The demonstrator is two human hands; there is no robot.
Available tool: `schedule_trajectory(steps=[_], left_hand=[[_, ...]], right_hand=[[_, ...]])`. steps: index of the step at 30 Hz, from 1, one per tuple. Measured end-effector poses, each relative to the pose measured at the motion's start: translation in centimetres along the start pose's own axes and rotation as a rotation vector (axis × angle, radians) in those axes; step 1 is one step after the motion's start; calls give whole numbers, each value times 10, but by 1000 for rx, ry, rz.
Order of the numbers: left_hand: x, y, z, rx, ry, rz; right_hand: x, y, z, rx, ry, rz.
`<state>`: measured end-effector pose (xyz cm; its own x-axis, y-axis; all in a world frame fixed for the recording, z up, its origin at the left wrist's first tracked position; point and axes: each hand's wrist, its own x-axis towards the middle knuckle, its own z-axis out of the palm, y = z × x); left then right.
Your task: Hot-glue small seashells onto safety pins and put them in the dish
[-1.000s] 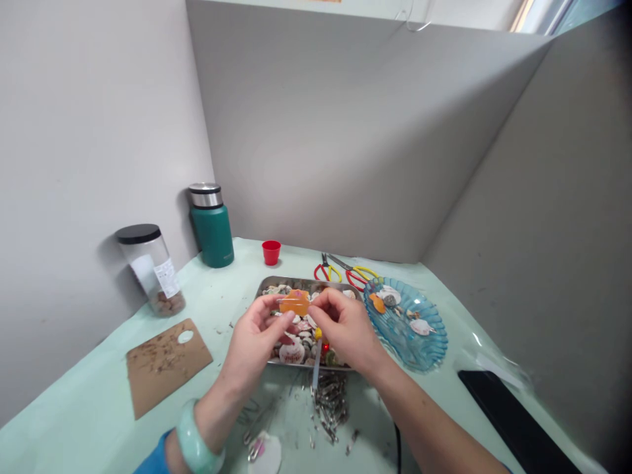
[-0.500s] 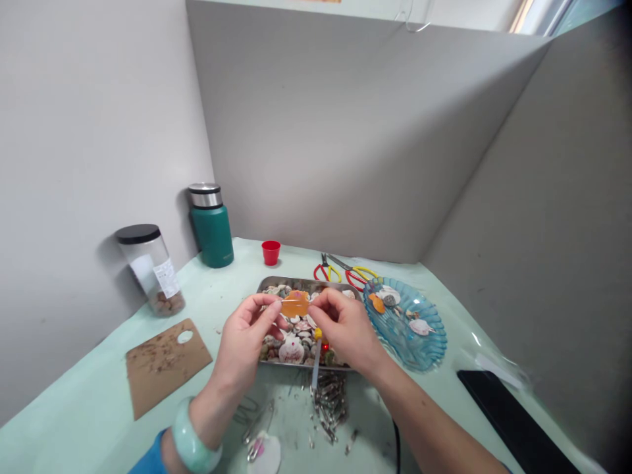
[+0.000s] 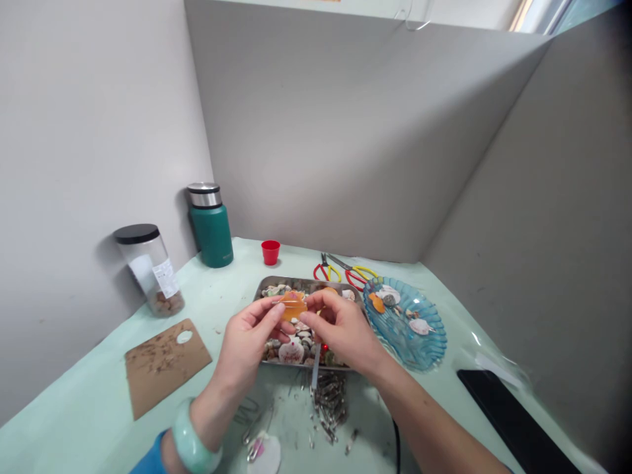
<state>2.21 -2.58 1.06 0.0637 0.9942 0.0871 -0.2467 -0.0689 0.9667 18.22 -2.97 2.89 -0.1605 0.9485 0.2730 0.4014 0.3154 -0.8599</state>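
Here, a jar (image 3: 148,266) stands at far left, then a bottle (image 3: 212,237). The left hand (image 3: 244,336) pinches the orange piece (image 3: 293,313) and a thin rod (image 3: 291,303) at their left ends, over the tray (image 3: 306,282) on the bench (image 3: 89,408); the right hand (image 3: 345,329) pinches the piece's right edge. Next, a plate (image 3: 409,345).

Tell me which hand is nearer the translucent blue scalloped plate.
Right: the right hand is just left of the plate; the left hand is farther left, beyond the right.

Two hands (image 3: 247,332) (image 3: 345,329), one tray (image 3: 303,282), one plate (image 3: 413,345), one cup (image 3: 270,254), one bottle (image 3: 212,234), one jar (image 3: 141,252), apparently two scissors (image 3: 324,264) (image 3: 342,263)
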Motion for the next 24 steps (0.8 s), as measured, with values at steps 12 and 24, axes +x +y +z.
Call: schedule_trajectory(steps=[12,24], left_hand=[[-3,0,2,22,-15,17],[0,-3,-1,-1,48,-7]], right_hand=[[0,0,2,111,43,8],[1,2,0,110,-4,2]])
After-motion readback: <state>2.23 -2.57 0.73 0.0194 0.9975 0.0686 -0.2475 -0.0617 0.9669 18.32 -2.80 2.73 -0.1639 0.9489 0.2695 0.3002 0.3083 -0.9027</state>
